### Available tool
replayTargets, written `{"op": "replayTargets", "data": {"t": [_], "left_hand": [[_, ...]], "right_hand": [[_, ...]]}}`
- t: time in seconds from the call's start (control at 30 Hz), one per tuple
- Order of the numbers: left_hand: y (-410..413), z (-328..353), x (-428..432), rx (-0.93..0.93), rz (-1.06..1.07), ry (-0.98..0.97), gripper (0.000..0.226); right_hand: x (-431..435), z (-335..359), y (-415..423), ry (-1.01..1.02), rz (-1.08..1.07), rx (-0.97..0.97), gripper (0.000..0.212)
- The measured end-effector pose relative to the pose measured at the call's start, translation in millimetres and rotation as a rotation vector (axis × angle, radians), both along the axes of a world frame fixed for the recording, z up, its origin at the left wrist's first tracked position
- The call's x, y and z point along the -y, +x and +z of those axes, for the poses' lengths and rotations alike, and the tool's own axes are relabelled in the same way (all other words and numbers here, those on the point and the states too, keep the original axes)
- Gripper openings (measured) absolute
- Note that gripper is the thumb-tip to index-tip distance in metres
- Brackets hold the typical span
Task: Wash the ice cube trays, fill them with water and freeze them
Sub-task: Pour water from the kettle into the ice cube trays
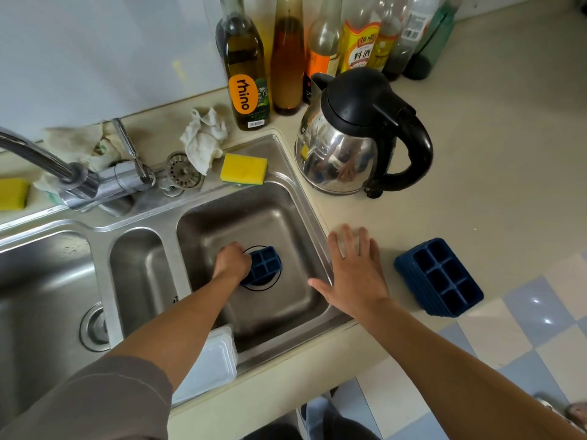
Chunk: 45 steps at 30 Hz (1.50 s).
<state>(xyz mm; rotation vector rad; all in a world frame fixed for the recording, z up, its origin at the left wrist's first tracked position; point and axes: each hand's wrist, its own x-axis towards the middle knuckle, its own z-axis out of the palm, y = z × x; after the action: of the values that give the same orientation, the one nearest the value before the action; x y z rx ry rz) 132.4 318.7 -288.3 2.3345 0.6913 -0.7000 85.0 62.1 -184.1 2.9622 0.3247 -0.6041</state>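
A dark blue ice cube tray [265, 262] lies at the bottom of the right sink basin [279, 214], over the drain. My left hand [231, 260] grips its left end, fingers curled round the edge. A second dark blue tray [440, 277], possibly a stack, sits on the counter near the front edge. My right hand [352, 268] rests flat on the counter between the basin rim and that tray, fingers straight, on something pale I cannot make out. White lids [209, 363] lie on the sink's front rim under my left forearm.
The faucet [79, 179] stands at the back left, its spout swung left. A yellow sponge [244, 169], a white rag [203, 141] and a loose strainer [184, 171] lie behind the basin. A steel kettle [359, 134] and several bottles [244, 61] crowd the back counter.
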Motion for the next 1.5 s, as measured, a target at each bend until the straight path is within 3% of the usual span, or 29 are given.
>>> {"op": "replayTargets", "data": {"t": [0.2, 0.33, 0.4, 0.57, 0.67, 0.8, 0.9, 1.07, 1.23, 1.5], "left_hand": [[-8, 37, -3, 0.137, 0.040, -0.119, 0.027], [-10, 72, -1, 0.210, 0.016, -0.167, 0.017], [-8, 90, 1, 0.228, 0.022, -0.189, 0.011], [-7, 129, 14, 0.290, 0.009, -0.244, 0.013], [-8, 147, 25, 0.298, 0.009, -0.195, 0.014], [-19, 163, 38, 0.314, 0.014, -0.142, 0.012], [-29, 175, 47, 0.325, 0.019, -0.123, 0.006], [-51, 189, 63, 0.346, 0.084, -0.078, 0.011], [-76, 188, 76, 0.309, 0.202, -0.140, 0.014], [-82, 190, 71, 0.325, 0.304, -0.333, 0.015]], "right_hand": [[3, 12, 5, 0.052, -0.027, -0.064, 0.103], [7, 35, 14, 0.278, -0.118, -0.083, 0.090], [12, 53, 14, 0.458, -0.195, 0.045, 0.080], [43, 106, 29, 0.888, -0.397, 0.625, 0.038], [65, 134, 68, 1.066, -0.503, 0.812, 0.031], [79, 142, 110, 1.167, -0.632, 0.611, 0.042], [88, 130, 130, 1.200, -0.557, 0.416, 0.040], [87, 119, 145, 1.405, -0.602, 0.083, 0.056], [81, 118, 137, 1.417, -0.592, 0.097, 0.069], [51, 121, 92, 1.472, -0.748, 0.107, 0.059]]}}
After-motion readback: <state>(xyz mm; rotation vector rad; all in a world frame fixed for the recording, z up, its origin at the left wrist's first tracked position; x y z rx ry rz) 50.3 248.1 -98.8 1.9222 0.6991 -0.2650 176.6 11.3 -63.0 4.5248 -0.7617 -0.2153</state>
